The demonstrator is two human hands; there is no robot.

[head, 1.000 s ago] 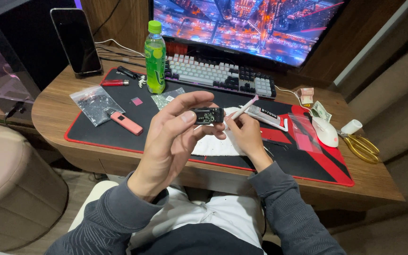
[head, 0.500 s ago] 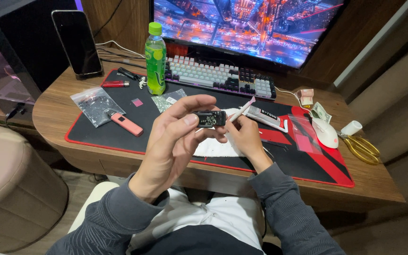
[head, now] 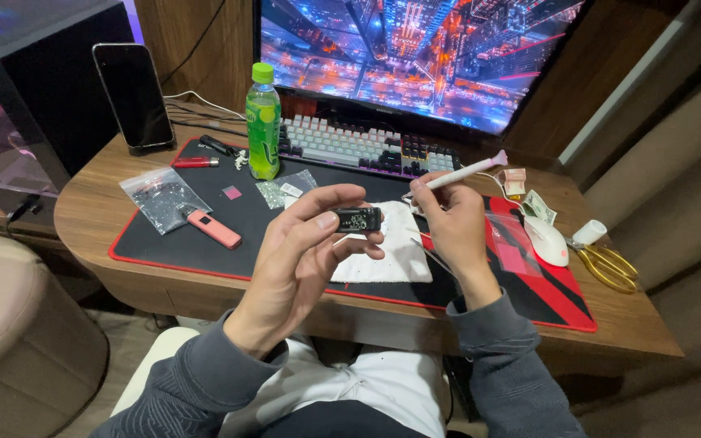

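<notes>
Black and red matting (head: 164,243) covers most of the wooden bench (head: 91,219), and on it, near the front edge, lies a white cloth (head: 395,255) just under the raised hands. Behind the cloth stands a keyboard (head: 359,146) below a lit monitor (head: 423,57); a green bottle (head: 263,122) with a green cap stands upright just left of the keyboard. Farther left a dark phone (head: 134,97) leans upright on a stand. A pink lighter-shaped thing (head: 213,229) lies on the mat, touching a clear plastic bag (head: 162,197) that holds small dark bits; a second small clear bag (head: 273,191) lies beside the bottle, its contents too small to tell. At the right sit a white mouse (head: 547,240) and gold scissors (head: 608,264).

Left hand (head: 302,251) is half open, pinching a small black oblong object (head: 357,220) between thumb and fingertips, held above the cloth. Right hand (head: 448,223) is closed around a white pen-like tool (head: 460,172) with a pink end, its tip hidden behind the fingers.
</notes>
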